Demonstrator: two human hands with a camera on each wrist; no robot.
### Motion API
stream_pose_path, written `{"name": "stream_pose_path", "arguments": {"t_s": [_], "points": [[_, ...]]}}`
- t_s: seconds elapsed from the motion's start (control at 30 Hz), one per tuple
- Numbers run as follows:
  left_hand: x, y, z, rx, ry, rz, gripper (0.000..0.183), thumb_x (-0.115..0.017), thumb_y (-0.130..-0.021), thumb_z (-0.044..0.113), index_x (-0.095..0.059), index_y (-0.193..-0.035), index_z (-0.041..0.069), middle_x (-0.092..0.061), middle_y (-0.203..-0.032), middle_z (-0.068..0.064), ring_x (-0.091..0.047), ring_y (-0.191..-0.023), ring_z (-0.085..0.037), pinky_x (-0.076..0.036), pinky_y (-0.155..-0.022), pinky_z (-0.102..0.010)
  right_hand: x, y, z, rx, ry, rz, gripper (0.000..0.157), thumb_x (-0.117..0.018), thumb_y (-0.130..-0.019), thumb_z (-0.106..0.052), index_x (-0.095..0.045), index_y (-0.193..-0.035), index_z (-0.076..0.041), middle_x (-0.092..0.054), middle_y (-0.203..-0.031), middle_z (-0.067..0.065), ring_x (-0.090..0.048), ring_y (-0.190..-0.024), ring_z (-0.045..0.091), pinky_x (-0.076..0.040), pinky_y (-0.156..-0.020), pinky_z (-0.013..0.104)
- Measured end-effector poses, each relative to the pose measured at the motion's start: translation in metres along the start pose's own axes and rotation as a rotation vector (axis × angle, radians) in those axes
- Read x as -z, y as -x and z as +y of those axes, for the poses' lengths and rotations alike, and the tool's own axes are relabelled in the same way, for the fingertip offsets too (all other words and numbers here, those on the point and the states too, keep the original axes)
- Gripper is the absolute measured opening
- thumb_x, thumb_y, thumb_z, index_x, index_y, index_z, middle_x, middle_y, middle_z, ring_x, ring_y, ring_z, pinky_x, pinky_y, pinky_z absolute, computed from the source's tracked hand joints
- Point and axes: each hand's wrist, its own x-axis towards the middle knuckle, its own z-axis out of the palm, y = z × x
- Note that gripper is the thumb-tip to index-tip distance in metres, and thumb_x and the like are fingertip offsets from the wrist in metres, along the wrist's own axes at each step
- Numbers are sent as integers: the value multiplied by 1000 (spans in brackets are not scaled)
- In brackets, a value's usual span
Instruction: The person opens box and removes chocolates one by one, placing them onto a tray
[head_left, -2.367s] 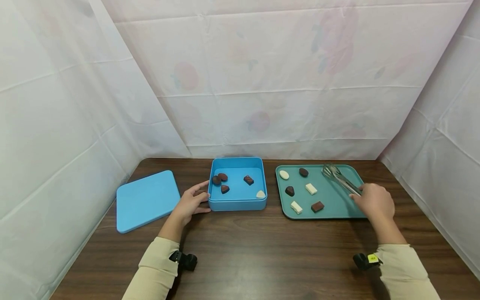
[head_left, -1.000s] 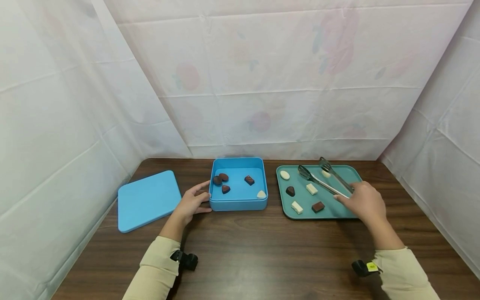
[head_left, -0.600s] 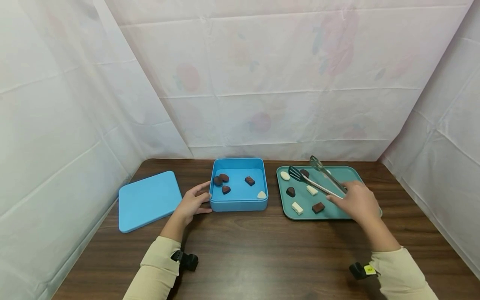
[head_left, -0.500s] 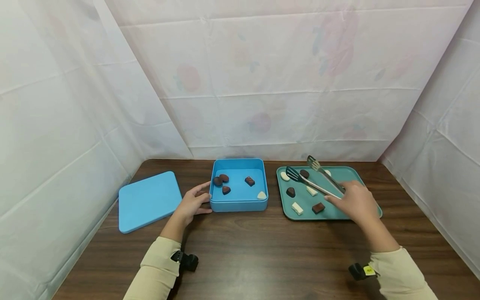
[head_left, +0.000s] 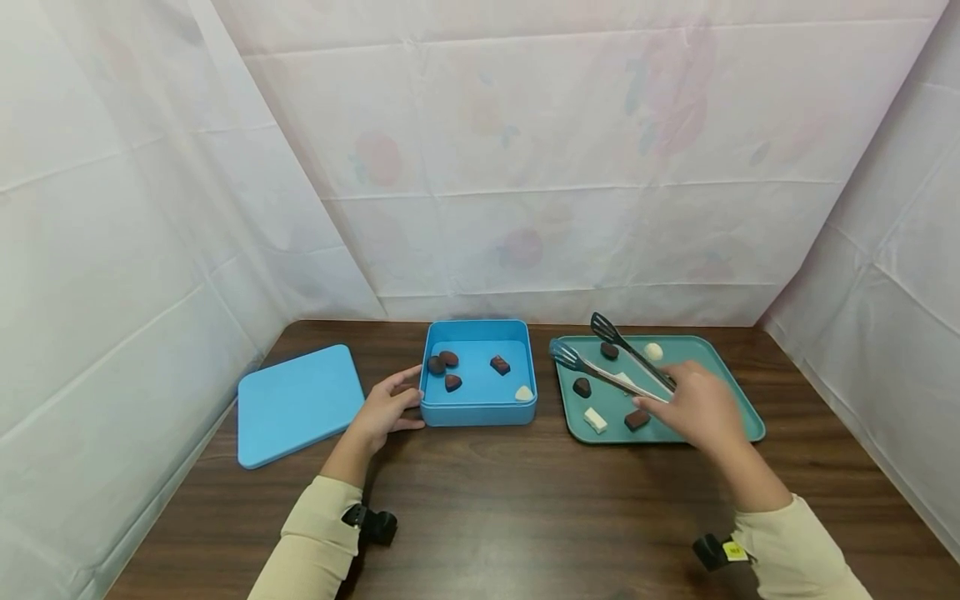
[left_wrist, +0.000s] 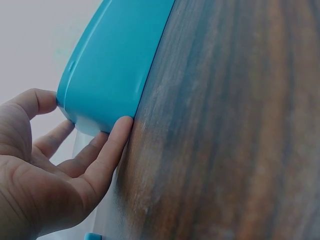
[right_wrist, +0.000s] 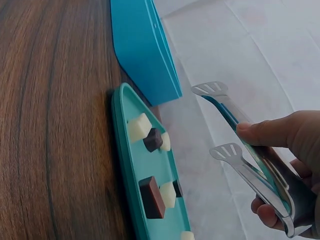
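My right hand [head_left: 701, 406] holds metal tongs [head_left: 637, 357] by the handle end, thumb on one arm. In the right wrist view the tongs' arms stand apart with nothing between their slotted tips. Those tips hang over the far left corner of a green tray [head_left: 690, 429], covering the white oval chocolate there. Dark chocolates [head_left: 582, 387] and white ones [head_left: 595, 419] lie spread on the tray. My left hand [head_left: 382, 412] touches the near left corner of a blue box [head_left: 477, 414], fingers spread, thumb low by the table. Inside the box are several brown chocolates [head_left: 500, 364] and a white one [head_left: 522, 392].
A blue lid [head_left: 300, 406] lies flat on the wooden table [head_left: 510, 517], left of the box. A narrow gap parts box and tray. White patterned cloth [head_left: 480, 167] hangs behind and at both sides of the table.
My right hand has moved left with the tongs from the tray's right side toward its far left corner. The tongs, closed at first, have spread apart. My left hand stays at the box.
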Motion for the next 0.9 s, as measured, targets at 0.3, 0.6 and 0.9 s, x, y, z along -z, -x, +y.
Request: {"name": "stream_pose_path", "arguments": {"t_s": [0.3,0.6,0.9], "points": [[-1,8,13,16,1,-27,55,-50,-98,8,-35,-151,8,-37,-145,-28,-47,-126,-45,-54,-86,-52,1,-3,-13,37,6,-32,65,-81,-77,-40,-64,-119,7,-64,-105,25,-59,-86,33,-51,-69,50],[2,1,3,1,4,-3,54,-53,-98,12,-39,-150,15,-39,-145,-24,-49,-126,-42,-57,-82,-48,2,-8,-30,90,27,-49,67,-81,-76,-42,-65,-120,5,-65,-103,20,-58,-80,27,-50,-61,42],[4,0,0,-13,-4,-4,54,-53,-98,13,-39,-150,15,-40,-143,-24,-49,-125,-42,-57,-82,-48,0,-12,-44,168,52,-48,64,-83,-75,-39,-66,-118,5,-67,-102,17,-57,-73,21,-45,-54,34]]}}
